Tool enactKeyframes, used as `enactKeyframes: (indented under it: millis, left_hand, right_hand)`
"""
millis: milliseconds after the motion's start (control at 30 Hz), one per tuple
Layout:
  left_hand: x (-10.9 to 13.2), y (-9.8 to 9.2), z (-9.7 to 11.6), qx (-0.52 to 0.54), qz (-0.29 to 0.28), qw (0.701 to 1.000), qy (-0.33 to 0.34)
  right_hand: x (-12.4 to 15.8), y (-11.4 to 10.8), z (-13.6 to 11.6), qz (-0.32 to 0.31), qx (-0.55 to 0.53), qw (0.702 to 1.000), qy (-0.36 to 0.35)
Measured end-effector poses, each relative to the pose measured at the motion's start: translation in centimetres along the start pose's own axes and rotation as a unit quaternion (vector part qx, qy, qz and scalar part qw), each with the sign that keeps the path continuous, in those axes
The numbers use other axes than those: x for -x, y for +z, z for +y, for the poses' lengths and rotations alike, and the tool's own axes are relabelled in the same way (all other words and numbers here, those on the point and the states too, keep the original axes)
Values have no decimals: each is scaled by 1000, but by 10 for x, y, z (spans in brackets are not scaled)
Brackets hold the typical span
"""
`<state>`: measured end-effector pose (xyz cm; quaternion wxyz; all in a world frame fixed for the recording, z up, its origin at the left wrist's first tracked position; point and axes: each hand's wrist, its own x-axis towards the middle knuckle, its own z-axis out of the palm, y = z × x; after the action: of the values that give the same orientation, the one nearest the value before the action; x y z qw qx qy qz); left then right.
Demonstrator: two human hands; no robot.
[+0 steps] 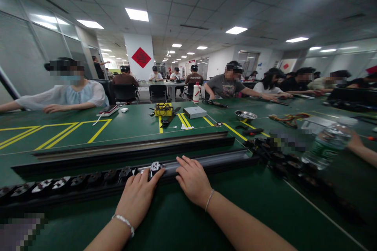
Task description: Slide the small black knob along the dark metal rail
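Note:
A long black rail (pixel 212 161) lies across the green table (pixel 188 219) in front of me, with a row of several small black and white parts (pixel 73 182) seated along its left half. My left hand (pixel 138 198) rests on the rail, and its fingertips touch the rightmost part (pixel 155 166). My right hand (pixel 193 180) lies flat on the rail just to the right, fingers stretched out. A second black rail (pixel 132 147) lies parallel behind the first.
A plastic water bottle (pixel 328 145) stands at the right beside another person's hand (pixel 356 141). A yellow box (pixel 163 109), a grey box (pixel 194 111), a metal bowl (pixel 245 115) and cables (pixel 288 118) sit farther back. Several people sit around the tables.

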<state>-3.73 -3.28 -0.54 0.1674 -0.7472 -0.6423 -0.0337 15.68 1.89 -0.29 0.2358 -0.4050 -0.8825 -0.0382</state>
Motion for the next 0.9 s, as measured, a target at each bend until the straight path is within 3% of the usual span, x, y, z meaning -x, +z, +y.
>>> enactKeyframes:
  millis: [900]
  left_hand:
    - [-1,2,1,-4,6,1000,-1]
  right_hand:
    - [0,-1,0,-7,2,1000,-1]
